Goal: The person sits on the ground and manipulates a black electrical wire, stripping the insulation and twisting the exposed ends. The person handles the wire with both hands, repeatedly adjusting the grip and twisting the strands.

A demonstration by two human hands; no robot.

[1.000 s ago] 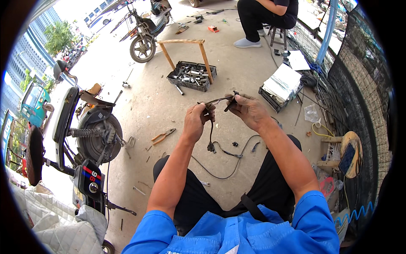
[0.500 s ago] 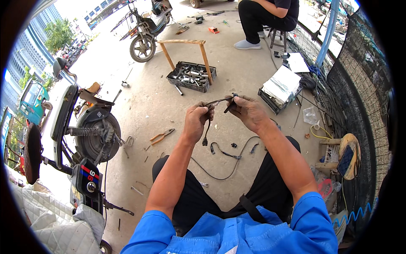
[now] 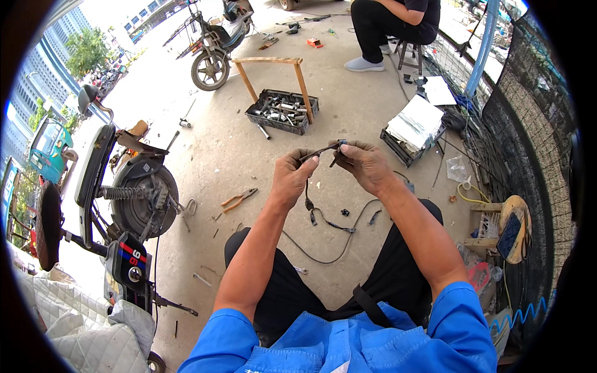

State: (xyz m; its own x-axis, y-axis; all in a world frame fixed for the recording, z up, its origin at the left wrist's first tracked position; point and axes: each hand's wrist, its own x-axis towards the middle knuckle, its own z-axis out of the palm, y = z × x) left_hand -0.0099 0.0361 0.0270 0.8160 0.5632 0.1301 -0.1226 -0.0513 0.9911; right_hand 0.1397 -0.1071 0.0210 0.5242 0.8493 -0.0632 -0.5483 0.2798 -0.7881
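Note:
My left hand (image 3: 292,174) grips a thin dark cable (image 3: 324,149), thumb pressed on it. A cable end with a black connector hangs below that hand. My right hand (image 3: 367,166) pinches a small black part (image 3: 339,145) at the cable's other end. Both hands are raised over the concrete between my knees. Under them lie a long black wire (image 3: 334,260) and small dark connectors (image 3: 345,212). Orange-handled pliers (image 3: 239,199) lie to the left of my left forearm.
A partly dismantled scooter (image 3: 134,199) is at left. Ahead are a crate of metal parts (image 3: 273,112) with a wooden frame and another scooter (image 3: 214,46). A seated person (image 3: 385,37) is back right, near a crate of papers (image 3: 410,124). Dark mesh (image 3: 522,143) lines the right.
My left hand has moved right and slightly up, closer to my right hand, its thumb further along the cable. The black part has dropped slightly and the hanging cable end has shifted.

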